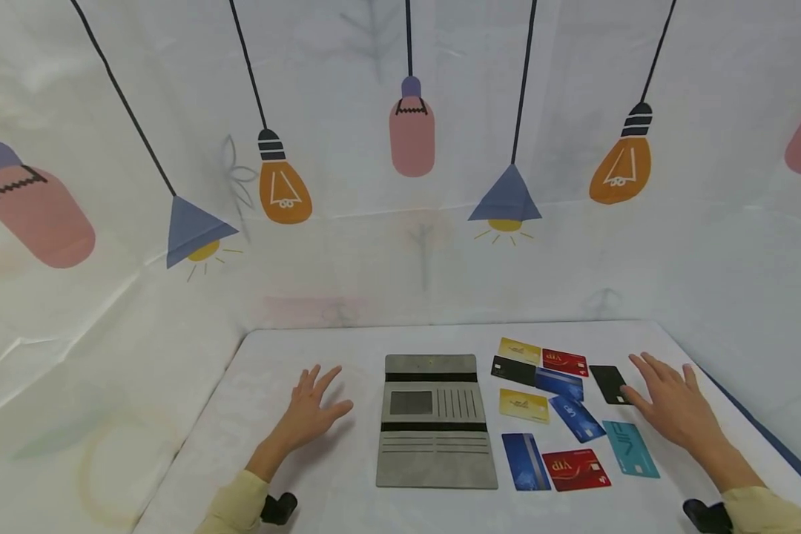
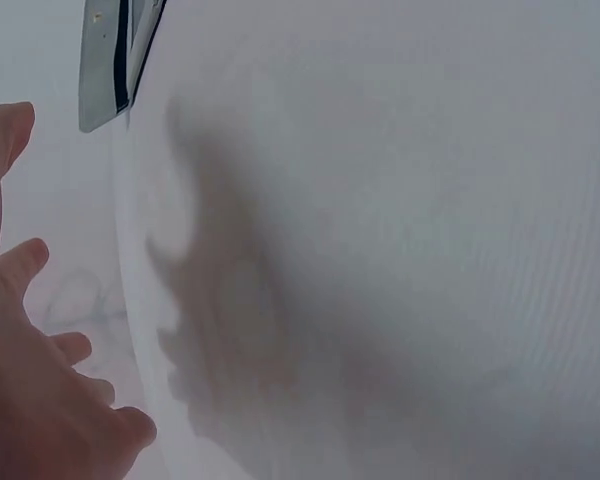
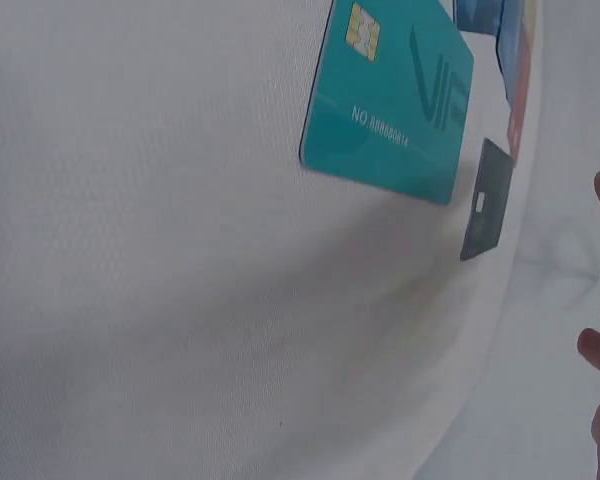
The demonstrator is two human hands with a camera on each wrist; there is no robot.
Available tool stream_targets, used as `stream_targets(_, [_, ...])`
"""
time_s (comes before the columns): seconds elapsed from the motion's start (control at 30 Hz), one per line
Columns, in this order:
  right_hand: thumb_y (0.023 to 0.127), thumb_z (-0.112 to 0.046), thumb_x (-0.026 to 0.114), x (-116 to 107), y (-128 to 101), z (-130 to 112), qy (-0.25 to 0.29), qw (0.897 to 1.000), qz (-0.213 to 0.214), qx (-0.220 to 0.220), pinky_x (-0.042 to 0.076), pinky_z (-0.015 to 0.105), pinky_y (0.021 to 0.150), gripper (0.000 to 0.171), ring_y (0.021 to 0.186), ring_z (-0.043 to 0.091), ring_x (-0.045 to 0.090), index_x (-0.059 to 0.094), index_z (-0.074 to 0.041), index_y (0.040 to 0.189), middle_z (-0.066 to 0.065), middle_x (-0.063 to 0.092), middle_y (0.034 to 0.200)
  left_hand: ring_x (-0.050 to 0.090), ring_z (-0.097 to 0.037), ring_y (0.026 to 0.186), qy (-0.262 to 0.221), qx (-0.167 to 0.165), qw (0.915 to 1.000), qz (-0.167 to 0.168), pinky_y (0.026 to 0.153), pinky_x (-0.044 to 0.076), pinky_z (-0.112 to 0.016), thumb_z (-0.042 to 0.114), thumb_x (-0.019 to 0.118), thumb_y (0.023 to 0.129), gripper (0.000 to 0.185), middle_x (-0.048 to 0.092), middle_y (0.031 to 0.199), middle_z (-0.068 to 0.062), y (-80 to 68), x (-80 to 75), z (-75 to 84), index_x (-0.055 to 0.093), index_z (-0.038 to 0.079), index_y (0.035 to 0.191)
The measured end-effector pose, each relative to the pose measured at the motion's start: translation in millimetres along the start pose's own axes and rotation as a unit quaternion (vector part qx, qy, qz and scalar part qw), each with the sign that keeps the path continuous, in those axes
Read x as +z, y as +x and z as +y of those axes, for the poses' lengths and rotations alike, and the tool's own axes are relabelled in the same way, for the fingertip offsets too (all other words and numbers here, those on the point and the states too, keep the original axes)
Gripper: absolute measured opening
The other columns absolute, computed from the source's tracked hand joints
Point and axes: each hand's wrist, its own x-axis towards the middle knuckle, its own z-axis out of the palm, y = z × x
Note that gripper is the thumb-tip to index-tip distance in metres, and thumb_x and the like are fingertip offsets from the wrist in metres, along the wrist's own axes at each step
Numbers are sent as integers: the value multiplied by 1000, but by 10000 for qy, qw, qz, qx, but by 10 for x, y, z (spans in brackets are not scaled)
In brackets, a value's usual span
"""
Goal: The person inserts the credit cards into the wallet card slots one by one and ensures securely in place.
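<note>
Wallet: grey wallet point(image 1: 435, 421) lies opened flat on the worktop point(image 1: 347, 348), between the two hands, with its card slots facing up; neither hand touches it.
Left hand: left hand point(image 1: 310, 412) is just left of the wallet, palm down with its fingers spread and straight, holding nothing; whether the palm rests on the worktop or is just above it cannot be told. In the left wrist view the fingers point(image 2: 10, 130) are spread over the white surface, and a corner of the wallet point(image 2: 105, 60) shows beyond them.
Right hand: right hand point(image 1: 670, 404) is to the right of the cards, palm down with its fingers extended and spread, gripping nothing.
Black card: black card point(image 1: 610, 383) lies at the fingertips of the right hand; whether they touch it is unclear.
Teal card: teal card point(image 1: 630, 449) sits just inside the right hand, toward the wallet; in the right wrist view it point(image 3: 390, 100) shows a chip and the letters VIP, with the black card point(image 3: 485, 200) beyond it.
Other cards: yellow, red, blue and black cards point(image 1: 547, 404) are spread loosely between the wallet and the right hand, some overlapping.
Backdrop: white cloth point(image 1: 400, 148) printed with hanging lamps and bulbs stands beyond both hands.
</note>
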Motion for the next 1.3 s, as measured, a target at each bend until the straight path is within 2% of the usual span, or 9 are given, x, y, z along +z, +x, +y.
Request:
stream_targets(0.13, [90,-25,68,17,47,-145,218,9997,-48,-48,2,70,113,67,125,56,37,39,7,141,40,40,137,7,-52,147,-252,63,9997,-27,112,5,-72,48,66,90,76,19,159,-30,-22,45,29,39,13,151])
stream_targets(0.2, [90,-26,69,26,74,-225,350,9993,-145,-58,10,72,111,67,125,56,38,40,7,140,40,40,137,7,-51,147,-397,-32,9992,-73,112,8,-72,49,66,90,77,19,159,-29,-30,72,45,38,13,152])
stream_targets(0.3, [93,-31,66,38,111,-361,690,9964,-478,65,26,74,103,69,124,58,38,38,7,142,40,40,137,6,-48,148,-759,-264,9966,-157,111,11,-73,49,66,91,78,18,160,-28,-35,114,73,36,12,153])
stream_targets(0.43, [95,-39,63,91,144,-531,1040,9886,-1030,346,40,72,92,74,119,59,42,35,9,144,40,40,136,6,-47,149,-1205,-455,9914,-234,113,6,-70,49,64,92,78,19,160,-27,-24,176,126,34,12,154])
stream_targets(0.53, [94,-38,64,165,157,-638,1178,9841,-1268,401,42,71,92,74,119,57,43,35,8,144,39,41,136,7,-47,149,-1309,-389,9904,-229,114,-2,-68,48,64,92,77,22,159,-27,-20,231,160,35,11,153])
stream_targets(0.73, [92,-36,68,292,137,-870,1377,9824,-1254,156,45,70,88,65,119,55,46,45,2,140,34,47,135,3,-49,149,-1739,-333,9834,-393,112,-13,-66,41,66,92,73,28,158,-23,-50,285,191,38,11,152])
stream_targets(0.83, [92,-35,69,355,125,-970,1468,9803,-1317,64,44,69,91,60,121,54,47,52,-1,137,31,50,135,-1,-48,149,-1935,-276,9792,-544,111,-18,-65,39,68,91,72,27,159,-24,-63,294,200,39,13,151])
stream_targets(1.03, [89,-41,70,421,133,-1073,1578,9759,-1508,46,38,72,96,62,126,55,41,57,-1,134,32,49,137,-2,-50,148,-1544,54,9860,-623,110,-17,-67,41,70,89,71,23,158,-29,-54,351,232,42,16,150])
stream_targets(1.3, [83,-47,74,449,119,-1112,1539,9773,-1453,30,37,74,95,67,123,55,39,60,-2,131,34,45,136,1,-53,147,-1148,322,9911,-592,112,-10,-68,46,73,85,74,21,157,-33,-40,388,272,47,17,147])
